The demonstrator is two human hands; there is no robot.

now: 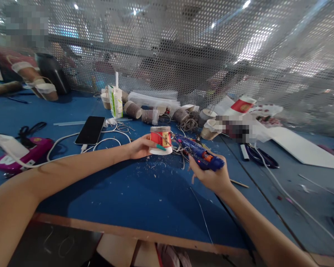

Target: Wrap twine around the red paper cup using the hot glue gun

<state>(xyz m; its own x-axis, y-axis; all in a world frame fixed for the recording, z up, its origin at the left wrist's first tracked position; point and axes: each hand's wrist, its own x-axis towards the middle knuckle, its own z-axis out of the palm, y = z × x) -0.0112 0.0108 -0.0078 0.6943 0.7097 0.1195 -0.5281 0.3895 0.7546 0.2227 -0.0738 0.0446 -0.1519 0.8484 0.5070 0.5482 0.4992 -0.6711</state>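
Our blue counter (139, 196) spreads beneath everything. The blue glue gun (195, 147) sits in our right hand (213, 178), its grip clamped round it, nozzle end just beside the red and white paper cup (165, 139). Our left hand (140, 147) has its grip closed on that cup, over the counter. If the nozzle is hot and slips sideways, we could burn ourselves; squeezing hard could dent the cup. Loose strands (179, 149) could snag, and scraps (154, 165) could cling to dripped glue.

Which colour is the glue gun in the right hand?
The glue gun is mainly blue, with some orange, best seen in the head view.
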